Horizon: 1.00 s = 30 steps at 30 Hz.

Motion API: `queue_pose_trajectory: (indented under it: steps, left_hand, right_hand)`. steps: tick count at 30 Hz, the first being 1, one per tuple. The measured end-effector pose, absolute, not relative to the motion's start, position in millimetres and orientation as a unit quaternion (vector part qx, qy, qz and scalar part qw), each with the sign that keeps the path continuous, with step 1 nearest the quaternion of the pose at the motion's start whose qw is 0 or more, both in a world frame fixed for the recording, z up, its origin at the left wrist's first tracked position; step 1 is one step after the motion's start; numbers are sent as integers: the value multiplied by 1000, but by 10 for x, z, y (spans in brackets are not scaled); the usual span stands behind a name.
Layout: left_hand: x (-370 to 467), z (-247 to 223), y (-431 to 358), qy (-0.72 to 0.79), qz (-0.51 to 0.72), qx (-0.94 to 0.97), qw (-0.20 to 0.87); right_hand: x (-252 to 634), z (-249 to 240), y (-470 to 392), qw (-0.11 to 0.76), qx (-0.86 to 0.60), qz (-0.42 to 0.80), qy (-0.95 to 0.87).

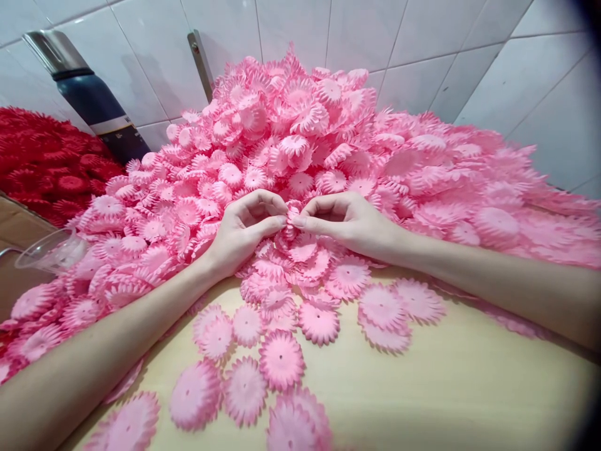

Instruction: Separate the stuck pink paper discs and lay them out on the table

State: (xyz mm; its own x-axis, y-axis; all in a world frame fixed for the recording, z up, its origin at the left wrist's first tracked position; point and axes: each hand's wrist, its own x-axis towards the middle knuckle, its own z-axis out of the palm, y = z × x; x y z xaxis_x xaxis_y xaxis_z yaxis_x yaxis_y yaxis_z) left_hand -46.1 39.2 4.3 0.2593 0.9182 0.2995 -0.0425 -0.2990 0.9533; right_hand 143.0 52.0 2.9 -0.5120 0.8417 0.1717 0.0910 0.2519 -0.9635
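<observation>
Head view: a small, pink, frilled, petal-edged piece sits between the two hands, at the foot of a large heap of thin pink scalloped discs. The left hand pinches its left side between thumb and forefinger, the other fingers curled; the right hand meets its right side with thumb and forefinger nearly closed, and whether these grip it or only touch it I cannot tell.

The discs are round and flat, with toothed rims, paler middles and, on several, a tiny central hole; the heap looks layered and ruffled. Loose ones lie nearer the wearer on a smooth, pale yellow tabletop. Beyond the left arm stand a dark blue, silver-capped bottle and a red frilled pile, before glossy white wall tiles.
</observation>
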Motion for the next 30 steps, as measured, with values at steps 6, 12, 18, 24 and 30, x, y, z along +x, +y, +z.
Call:
queue_pose_trajectory:
  steps: [6,12,18,24,30]
  left_hand:
    - [-470,40,398,337,497,635,486]
    - [-470,53,389,327,490,653,476]
    - [-456,49,387,351,507,612,496]
    - [-422,90,390,366,540,536,535]
    - [-410,100,397,365,552,519,541]
  right_hand:
    - [1424,22,519,385,-330,504,-699]
    - [1426,8,509,368,-333,506,-706]
    - [1416,-4,520,399,-306,533,-681]
    - [1415,-4,530,397,-350,492,-691]
    - [1403,11,549,408,-376,464,-691]
